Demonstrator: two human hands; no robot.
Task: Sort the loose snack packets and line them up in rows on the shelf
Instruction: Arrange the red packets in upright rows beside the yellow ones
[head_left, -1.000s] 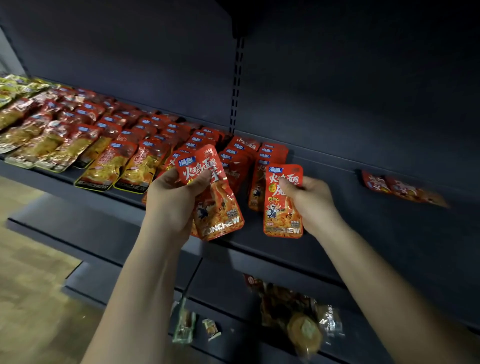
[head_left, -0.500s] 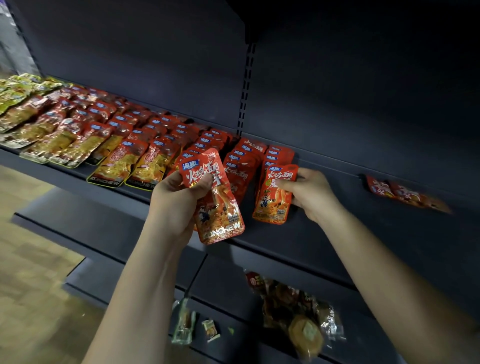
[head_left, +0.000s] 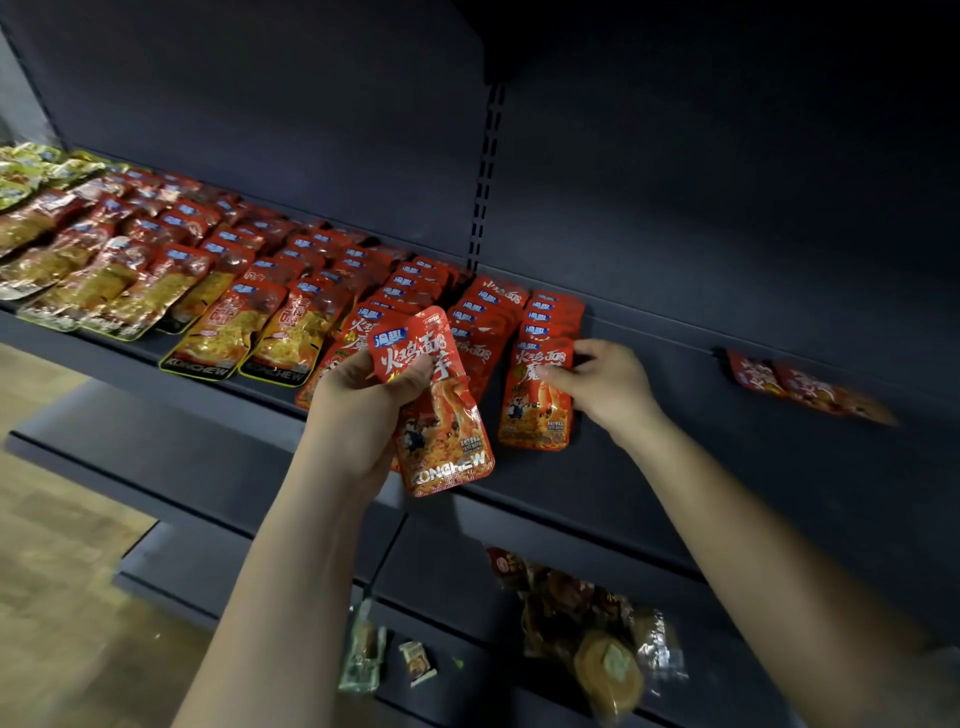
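My left hand (head_left: 358, 410) grips a small stack of red snack packets (head_left: 439, 415) held up in front of the dark shelf (head_left: 649, 467). My right hand (head_left: 602, 382) pinches another red packet (head_left: 537, 400) by its right edge; the packet lies flat on the shelf at the front of the rightmost red row (head_left: 550, 317). More overlapping rows of red packets (head_left: 405, 280) run left, then red-and-yellow packets (head_left: 228, 322).
A few loose red packets (head_left: 800, 384) lie further right on the same shelf. Green packets (head_left: 31, 171) sit at the far left. The lower shelf holds mixed loose snacks (head_left: 587, 623) and small wrappers (head_left: 363, 654). Wooden floor (head_left: 62, 597) shows at lower left.
My right hand carried its red packet back toward the rightmost row and laid it flat at the row's front. My left hand kept its stack held up.
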